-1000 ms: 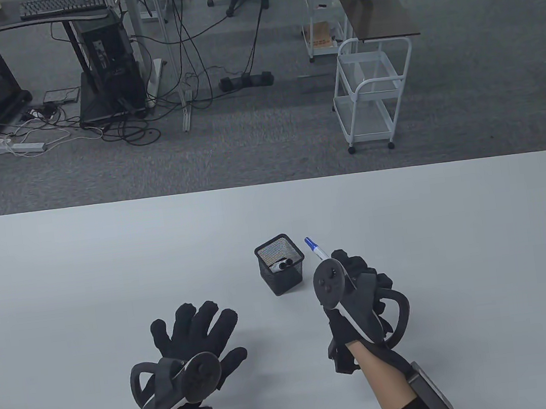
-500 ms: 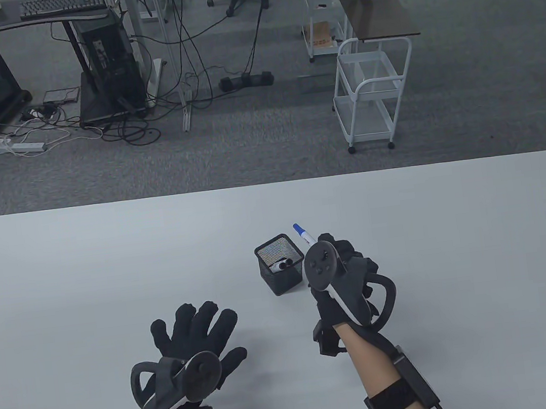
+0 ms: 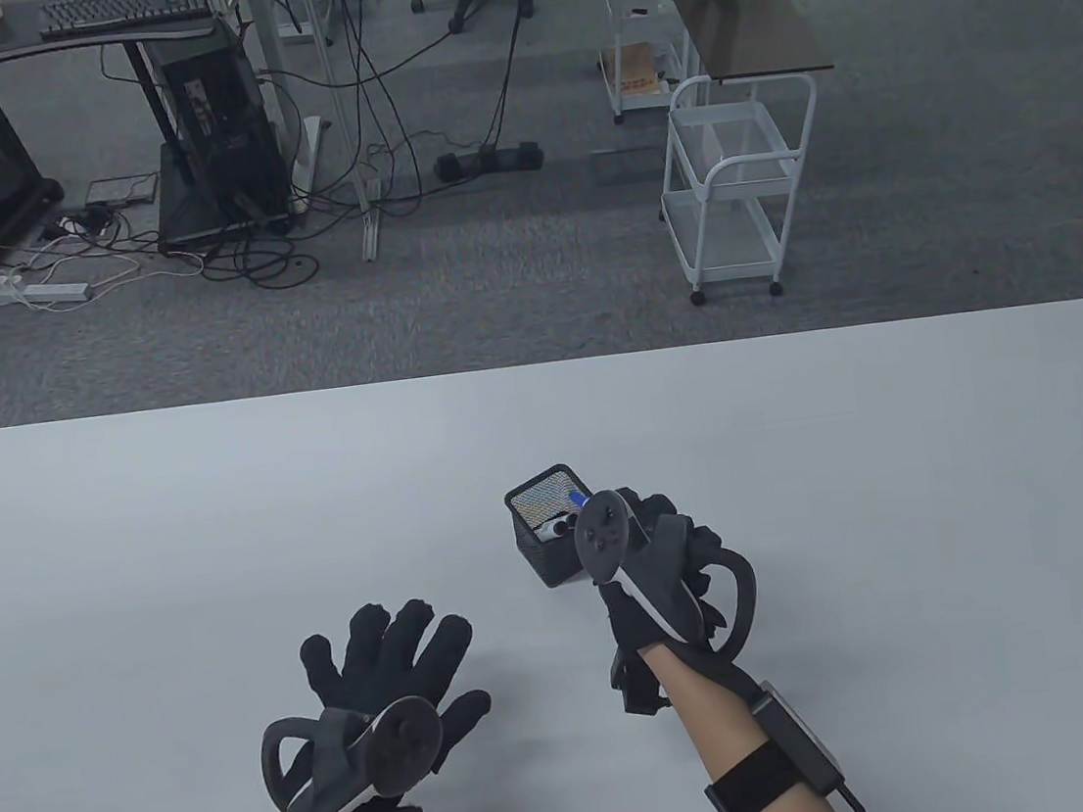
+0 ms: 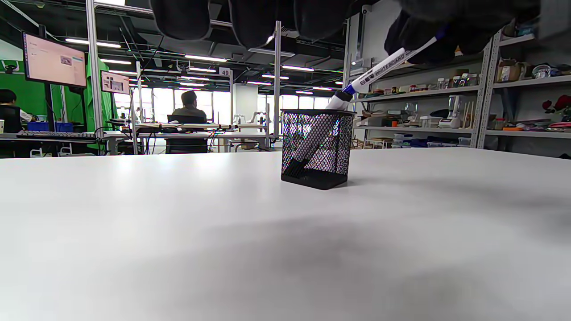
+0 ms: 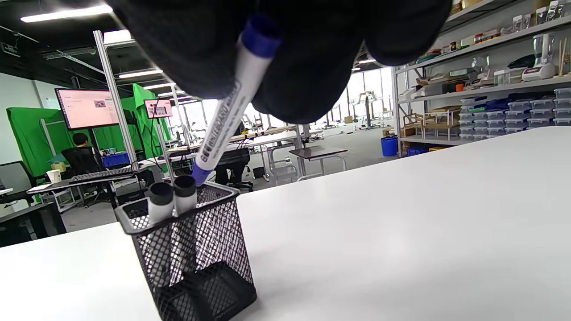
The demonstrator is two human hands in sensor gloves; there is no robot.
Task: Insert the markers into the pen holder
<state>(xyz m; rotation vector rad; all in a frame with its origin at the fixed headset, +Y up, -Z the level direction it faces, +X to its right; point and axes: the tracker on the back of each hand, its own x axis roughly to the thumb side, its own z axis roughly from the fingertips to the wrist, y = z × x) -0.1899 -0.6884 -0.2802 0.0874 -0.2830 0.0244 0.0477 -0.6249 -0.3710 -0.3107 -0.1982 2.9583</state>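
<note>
A black mesh pen holder [image 3: 556,537] is set upright on the white table [image 3: 804,453], and everything else is placed here relative to it. Two white markers with black ends [image 5: 171,196] are already leaned inside it, their tops showing above its rim on the side nearest the person; in the left wrist view one barrel is seen through the mesh, tilted, with its dark end down at the holder's floor.

A blue-capped whiteboard marker [image 5: 227,109] is gripped by the right hand [image 3: 653,550], which is held just beside and above the holder on its right side. The marker is clasped near its upper blue end by the gloved fingers [image 5: 308,67], and it is slanted downward toward the holder's opening. In the right wrist view its lower blue tip is seen at the level of the rim, just behind the two black-ended tops. In the table view only a small blue part [image 3: 577,498] is seen over the holder's mouth, the rest being hidden by the tracker [image 3: 607,536] on the back of that hand.

The left hand [image 3: 387,672] is kept well apart from the holder, nearer the person and to its left, with fingers spread wide and nothing held. Whether its palm touches the table cannot be told.
</note>
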